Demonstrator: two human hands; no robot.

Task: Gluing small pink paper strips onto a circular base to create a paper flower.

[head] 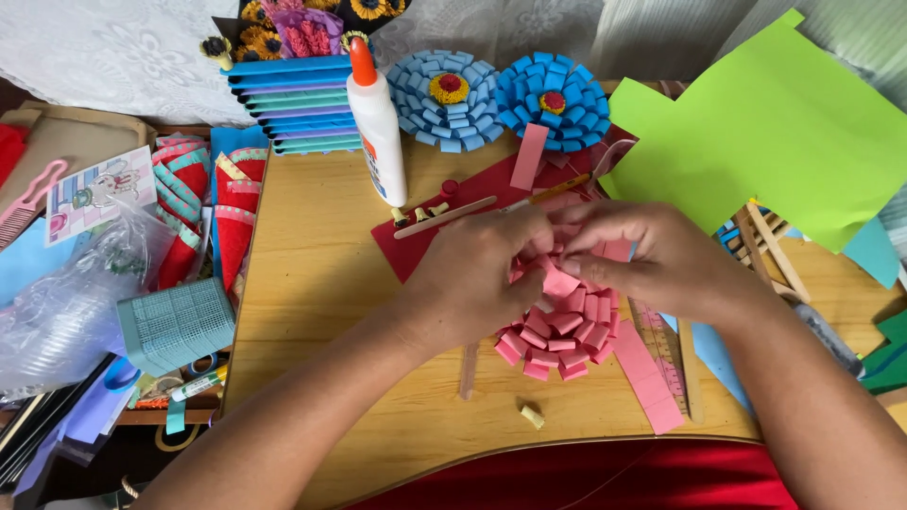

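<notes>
A pink paper flower (559,331) made of many folded loops rests on the wooden table (321,255) near its middle. My left hand (482,274) and my right hand (652,260) meet above it, fingers pinched together on a small pink paper strip at the flower's top. A pink strip (648,378) lies just right of the flower, over a ruler (661,354). A wooden stick (444,217) and a pencil (557,192) lie on red paper (416,247) behind my hands.
A white glue bottle with an orange cap (376,123) stands behind. Two blue paper flowers (449,99) (557,102) lie at the back. Green paper sheets (765,123) cover the right side. A stack of coloured strips (298,102), red cones (236,217), a teal box (177,323) and plastic bag (66,312) crowd the left.
</notes>
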